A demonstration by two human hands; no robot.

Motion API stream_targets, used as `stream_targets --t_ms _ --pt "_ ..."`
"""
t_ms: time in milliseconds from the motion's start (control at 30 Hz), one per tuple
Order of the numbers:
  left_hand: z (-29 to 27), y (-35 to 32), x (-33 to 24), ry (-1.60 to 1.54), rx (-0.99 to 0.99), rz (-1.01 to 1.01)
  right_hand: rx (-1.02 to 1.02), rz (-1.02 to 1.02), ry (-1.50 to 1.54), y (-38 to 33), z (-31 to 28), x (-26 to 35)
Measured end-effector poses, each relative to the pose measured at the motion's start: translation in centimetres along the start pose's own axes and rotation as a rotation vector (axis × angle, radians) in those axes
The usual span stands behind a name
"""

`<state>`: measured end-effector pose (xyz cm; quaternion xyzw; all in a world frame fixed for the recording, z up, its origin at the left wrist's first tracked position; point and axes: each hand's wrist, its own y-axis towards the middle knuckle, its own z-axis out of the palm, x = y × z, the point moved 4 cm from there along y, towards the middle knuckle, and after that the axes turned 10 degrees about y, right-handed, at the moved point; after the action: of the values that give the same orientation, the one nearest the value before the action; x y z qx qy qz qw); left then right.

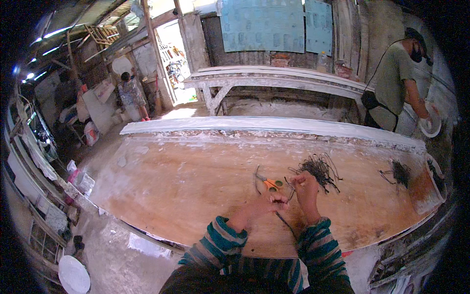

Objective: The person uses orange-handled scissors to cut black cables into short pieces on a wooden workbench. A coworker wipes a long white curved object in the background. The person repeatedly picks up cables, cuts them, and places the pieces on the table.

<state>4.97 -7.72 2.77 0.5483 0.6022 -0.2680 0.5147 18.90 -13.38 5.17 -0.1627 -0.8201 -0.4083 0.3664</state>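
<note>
My left hand (262,207) is closed, its fingers curled around a thin black cord (285,221) whose tail hangs down toward the table's near edge. Close to its right, my right hand (307,192) pinches the upper part of the cord. Just beyond my left hand lies a pair of scissors (272,184) with orange handles, and a loose dark strand curves beside them. A tangled pile of black cords (320,170) rests on the wooden table (186,181), right behind my right hand. The exact finger grip is too small to make out.
A smaller black cord bundle (400,172) lies farther right, beside an open box (427,188) holding dark things. A white-coated ledge (274,126) runs along the table's far edge. Behind it stands a long bench (230,81). At far right a person (399,78) holds a white bowl (431,121).
</note>
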Motion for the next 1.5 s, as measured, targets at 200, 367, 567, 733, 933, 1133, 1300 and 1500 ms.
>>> stream_targets --t_ms 200,367,567,733,933,1133,1300,1500 --pt "1.2 -0.1 -2.0 -0.203 0.057 -0.133 0.044 0.073 0.451 0.4 0.9 -3.0" --pt "0.3 -0.3 0.0 -0.301 -0.125 -0.148 -0.071 0.036 0.539 0.3 0.9 -0.7" --pt "-5.2 -0.8 1.3 -0.114 -0.7 -0.236 0.151 0.184 0.412 0.0 0.3 -0.7" --pt "-7.4 -1.7 0.0 -0.042 -0.947 -0.293 0.596 0.103 0.731 -2.3 1.4 3.9" --pt "-7.9 -2.1 1.3 0.206 -1.027 -0.225 0.747 -0.071 0.67 -3.8 2.1 6.9" --pt "-7.0 -1.6 1.0 0.296 -1.013 -0.15 0.715 -0.131 0.666 -3.2 2.5 5.1" --pt "-6.2 -1.4 1.3 0.32 -0.965 -0.236 0.681 -0.163 0.415 -3.4 1.9 6.2" --pt "-5.7 -1.2 1.2 0.391 -0.908 -0.164 0.506 -0.14 0.473 -3.0 1.3 6.2"
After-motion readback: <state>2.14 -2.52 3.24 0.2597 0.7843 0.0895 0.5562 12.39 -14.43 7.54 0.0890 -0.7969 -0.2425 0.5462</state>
